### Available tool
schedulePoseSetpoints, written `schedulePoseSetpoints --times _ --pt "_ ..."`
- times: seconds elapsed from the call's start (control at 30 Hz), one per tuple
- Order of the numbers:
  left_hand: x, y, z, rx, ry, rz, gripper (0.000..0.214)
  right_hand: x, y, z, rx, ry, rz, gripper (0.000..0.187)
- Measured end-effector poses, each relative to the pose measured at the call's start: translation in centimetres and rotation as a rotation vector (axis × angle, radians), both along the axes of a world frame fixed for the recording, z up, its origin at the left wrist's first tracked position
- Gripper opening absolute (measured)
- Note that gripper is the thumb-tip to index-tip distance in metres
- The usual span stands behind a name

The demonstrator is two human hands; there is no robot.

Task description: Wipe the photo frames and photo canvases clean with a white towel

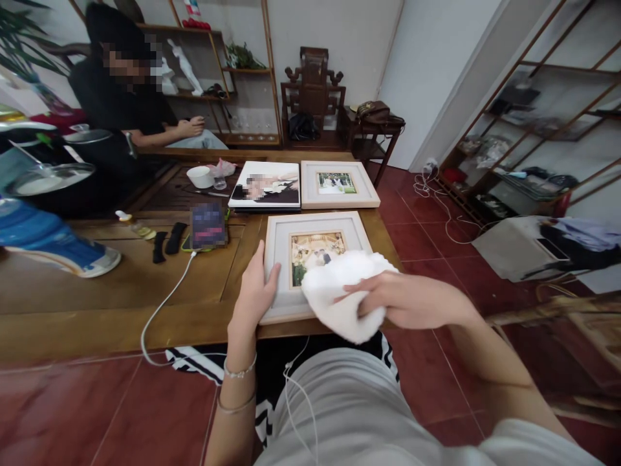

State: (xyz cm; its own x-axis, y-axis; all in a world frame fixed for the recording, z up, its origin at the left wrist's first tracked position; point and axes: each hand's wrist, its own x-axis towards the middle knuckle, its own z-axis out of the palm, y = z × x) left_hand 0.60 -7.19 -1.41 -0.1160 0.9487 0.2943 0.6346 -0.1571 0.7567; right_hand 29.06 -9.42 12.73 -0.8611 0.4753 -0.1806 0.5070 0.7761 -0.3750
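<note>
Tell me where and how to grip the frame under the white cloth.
Probably by both side edges, from the near side: the frame lies flat with straight sides. The left hand is at its left edge; the white cloth covers its lower right.

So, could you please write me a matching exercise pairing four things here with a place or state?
1. White cloth
2. Nearest picture frame
3. Phone
4. Brown bag

A. On the side table
B. Held in the right hand
C. Plugged into a white cable
D. Touched by the left hand

Pairs: 1-B, 2-D, 3-C, 4-A
</note>
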Motion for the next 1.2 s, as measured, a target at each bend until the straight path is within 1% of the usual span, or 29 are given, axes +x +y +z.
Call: schedulePoseSetpoints --times 0.03,0.07,0.1,0.17,0.2,0.27,0.33,0.37,0.43,0.53,0.63,0.73,0.8,0.87,0.93,1.0,1.03,1.1,1.13,1.2 --pt "0.0 0.0 -0.1 -0.026 -0.04 0.023 0.07 1.4 -0.2 0.1 0.016 0.067 -0.067 0.05" --pt "0.0 0.0 -0.3 -0.046 -0.093 0.045 0.076 2.7 -0.3 -0.2 0.056 0.141 -0.135 0.049" --pt "-0.1 0.1 -0.5 -0.063 -0.159 0.065 0.082 3.7 -0.3 -0.9 0.12 0.213 -0.209 0.049" --pt "-0.4 0.2 -0.9 -0.089 -0.29 0.087 0.09 5.3 -0.2 -3.2 0.28 0.32 -0.404 0.046" --pt "-0.6 0.2 -1.1 -0.108 -0.345 0.082 0.091 5.8 -0.1 -4.6 0.332 0.358 -0.497 0.044" --pt "-0.8 0.0 -1.3 -0.179 -0.436 0.034 0.089 6.3 0.1 -7.2 0.363 0.433 -0.658 0.036" --pt "-0.6 -0.4 -1.1 -0.258 -0.516 -0.039 0.087 6.4 0.3 -9.1 0.367 0.527 -0.754 0.029" --pt "-0.3 -0.7 -1.0 -0.282 -0.555 -0.061 0.087 6.3 0.4 -9.7 0.383 0.572 -0.768 0.028" --pt "0.3 -1.3 -0.5 -0.281 -0.64 -0.046 0.086 6.1 0.4 -10.0 0.447 0.623 -0.723 0.029" --pt "0.8 -2.2 0.4 -0.269 -0.762 0.045 0.077 5.8 0.2 -9.6 0.556 0.6 -0.543 0.031" --pt "-0.3 -3.3 1.9 -0.229 -0.779 0.131 0.065 5.6 -0.4 -9.5 0.62 0.507 -0.409 0.028" --pt "-2.2 -4.8 4.0 -0.154 -0.794 0.282 0.056 5.0 -1.2 -9.9 0.622 0.455 -0.371 0.031" --pt "-3.4 -5.8 5.7 -0.068 -0.779 0.399 0.052 4.3 -1.9 -10.1 0.551 0.419 -0.36 0.034" --pt "-4.2 -6.4 7.6 0.083 -0.708 0.48 0.05 3.5 -2.2 -9.7 0.422 0.357 -0.334 0.035" --pt "-4.7 -6.6 9.3 0.213 -0.617 0.509 0.046 2.9 -2.1 -8.8 0.251 0.329 -0.27 0.031" --pt "-5.1 -6.4 10.8 0.302 -0.57 0.497 0.036 2.6 -1.3 -7.5 0.09 0.423 -0.234 0.026" --pt "-5.2 -6.1 11.5 0.319 -0.569 0.476 0.034 2.6 -0.7 -6.7 0.027 0.506 -0.261 0.025" --pt "-5.5 -5.1 12.6 0.321 -0.635 0.492 0.031 2.6 1.1 -5.1 -0.081 0.726 -0.39 0.029" --pt "-5.6 -4.4 13.1 0.274 -0.675 0.513 0.03 2.4 2.1 -4.3 -0.157 0.827 -0.458 0.035" --pt "-5.7 -2.4 13.7 0.215 -0.727 0.526 0.029 1.7 4.2 -2.8 -0.382 0.94 -0.541 0.051"
